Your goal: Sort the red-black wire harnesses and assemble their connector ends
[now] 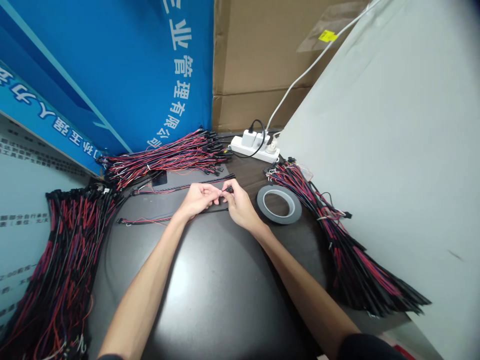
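Note:
My left hand (200,199) and my right hand (237,201) meet over the middle of the dark table, fingertips pinched close together. Between them is the end of a wire harness (176,218), with a small black connector (229,189) showing at my right fingers. The harness's red, blue and black wires run left under my left hand to another black connector (120,220). Just behind my hands lies a second wire harness (180,188). A roll of grey tape (279,204) rests flat to the right of my right hand. My fingers partly hide what they grip.
Bundles of wire harnesses lie at the back (168,157), along the left (71,250) and along the right (345,245). A white power strip (255,149) with plugs sits behind the tape. A blue printed panel (150,65), cardboard (258,55) and a white panel (393,140) enclose the table.

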The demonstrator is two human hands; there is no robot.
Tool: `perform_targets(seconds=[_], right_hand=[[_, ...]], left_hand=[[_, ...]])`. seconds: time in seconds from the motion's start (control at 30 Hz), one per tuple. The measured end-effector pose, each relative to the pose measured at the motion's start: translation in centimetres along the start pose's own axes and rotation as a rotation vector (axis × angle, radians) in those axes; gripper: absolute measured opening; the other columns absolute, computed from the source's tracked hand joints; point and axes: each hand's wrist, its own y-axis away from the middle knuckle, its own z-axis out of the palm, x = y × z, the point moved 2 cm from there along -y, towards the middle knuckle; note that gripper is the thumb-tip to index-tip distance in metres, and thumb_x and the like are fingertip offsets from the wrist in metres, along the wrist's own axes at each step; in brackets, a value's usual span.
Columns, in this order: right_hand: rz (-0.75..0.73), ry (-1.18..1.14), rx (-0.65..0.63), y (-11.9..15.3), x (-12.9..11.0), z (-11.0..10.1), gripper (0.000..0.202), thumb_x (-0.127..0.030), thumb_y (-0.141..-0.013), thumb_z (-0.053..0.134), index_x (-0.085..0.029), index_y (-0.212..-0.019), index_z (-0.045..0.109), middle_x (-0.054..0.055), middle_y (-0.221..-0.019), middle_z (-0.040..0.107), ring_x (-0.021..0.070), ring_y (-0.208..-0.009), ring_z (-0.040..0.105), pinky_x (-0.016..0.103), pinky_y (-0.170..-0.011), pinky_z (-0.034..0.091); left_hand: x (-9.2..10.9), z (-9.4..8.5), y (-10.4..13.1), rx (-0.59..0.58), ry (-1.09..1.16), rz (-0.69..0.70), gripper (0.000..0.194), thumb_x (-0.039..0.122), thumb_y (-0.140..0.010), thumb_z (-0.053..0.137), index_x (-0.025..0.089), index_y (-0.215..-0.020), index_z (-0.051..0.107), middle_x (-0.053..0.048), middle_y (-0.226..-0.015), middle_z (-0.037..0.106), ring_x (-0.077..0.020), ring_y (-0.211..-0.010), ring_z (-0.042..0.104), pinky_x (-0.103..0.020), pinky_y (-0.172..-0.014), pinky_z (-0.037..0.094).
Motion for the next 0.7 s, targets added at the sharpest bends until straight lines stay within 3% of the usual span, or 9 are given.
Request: perform_targets(seconds=[0.5, 0.7], right_hand=[[0.023, -0.004, 0.002, -0.14, -0.42, -0.1, 0.006, -0.023, -0.088, 0.04, -0.022, -0.092, 0.044, 0.003, -0.087, 0.055, 0.0158, -0.075, 0.055, 0.027, -0.067, 0.046], [0.014, -0.026, 0.009, -0.12, -0.18, -0.09, 0.006, -0.024, -0.089, 0.041, -0.021, -0.091, 0.045, 0.003, -0.086, 0.055, 0.0149, -0.072, 0.055, 0.028, -0.068, 0.046]], left_hand=[[0.31, 0.17, 0.07, 0.04, -0.009, -0.007, 0.048, 0.054, -0.067, 0.078, 0.009, -0.083, 0.072, -0.003, -0.061, 0.062, -0.0018, -0.041, 0.03, -0.018, -0.04, 0.019], [0.36, 0.39, -0.01, 0.063, -0.022, 0.033, 0.044, 0.05, -0.066, 0.079, 0.009, -0.078, 0.069, -0.005, -0.062, 0.065, -0.0051, -0.046, 0.044, -0.018, -0.044, 0.028]])
